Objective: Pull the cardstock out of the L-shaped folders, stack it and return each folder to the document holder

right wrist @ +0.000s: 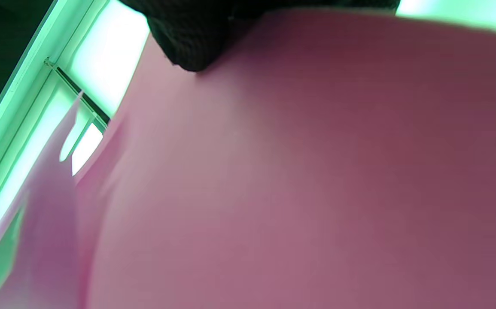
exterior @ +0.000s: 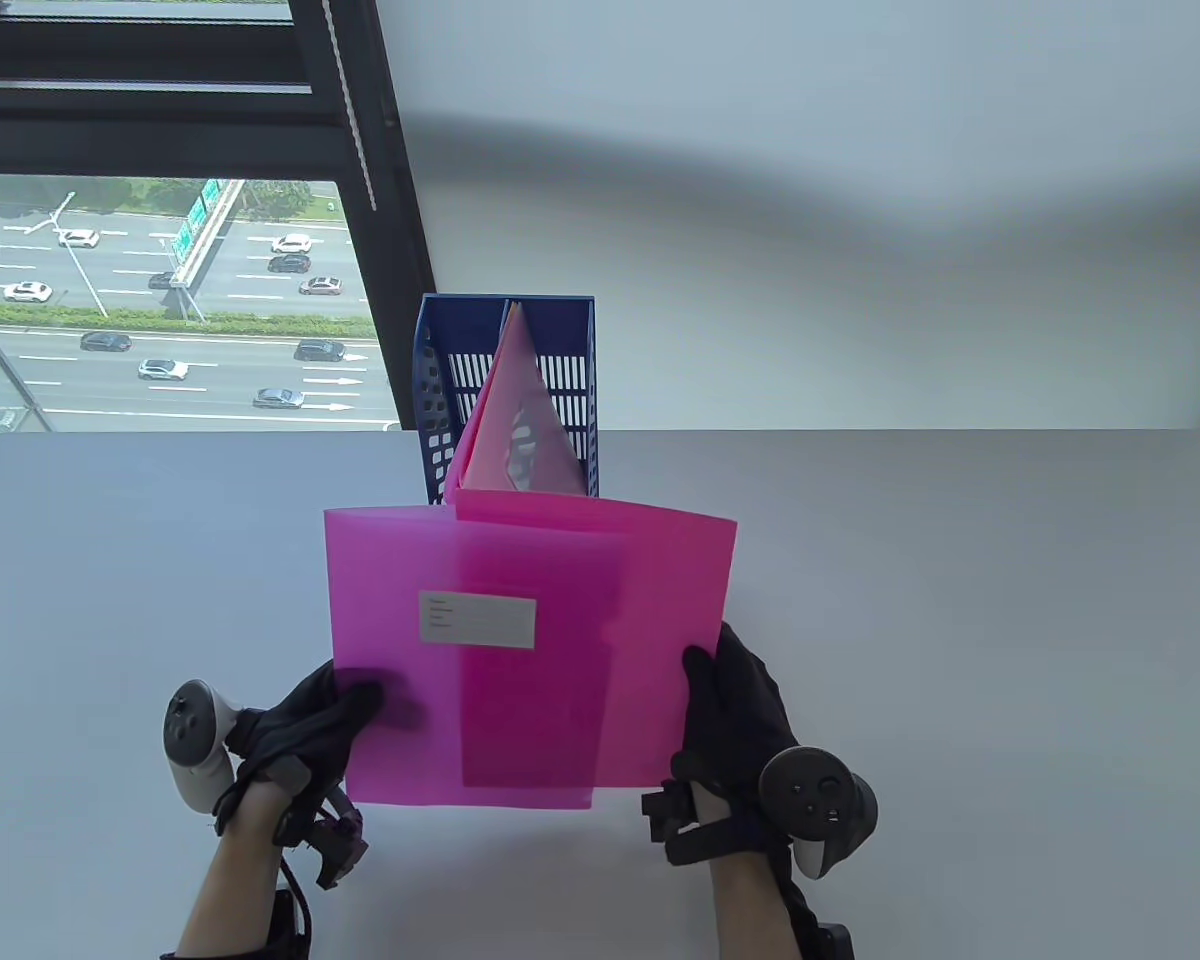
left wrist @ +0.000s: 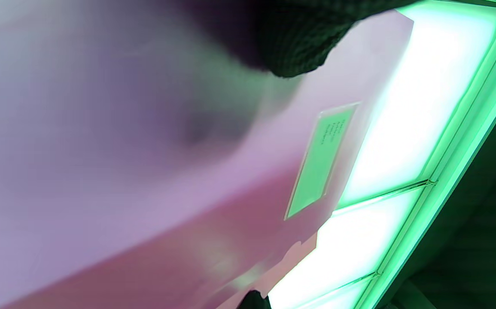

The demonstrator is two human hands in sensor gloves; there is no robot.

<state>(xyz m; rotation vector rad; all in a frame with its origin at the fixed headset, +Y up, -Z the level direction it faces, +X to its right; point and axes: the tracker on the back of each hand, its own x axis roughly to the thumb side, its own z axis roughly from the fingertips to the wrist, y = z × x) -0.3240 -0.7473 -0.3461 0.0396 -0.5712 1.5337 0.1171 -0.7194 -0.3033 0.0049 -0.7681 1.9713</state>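
A translucent pink L-shaped folder (exterior: 400, 560) with a white label (exterior: 477, 620) is held up above the table. A darker pink cardstock sheet (exterior: 660, 640) sticks out of its right side. My left hand (exterior: 345, 705) pinches the folder's lower left edge, thumb on the front. My right hand (exterior: 725, 690) grips the cardstock's right edge. Behind them stands a blue mesh document holder (exterior: 440, 400) with another pink folder (exterior: 515, 420) leaning inside. Both wrist views are filled with pink sheet: folder (left wrist: 144, 171), cardstock (right wrist: 316, 171), a gloved fingertip at the top of each.
The grey table (exterior: 960, 600) spreads out on both sides. A window (exterior: 160, 300) with a dark frame is behind the table's far left, a white wall to the right of it.
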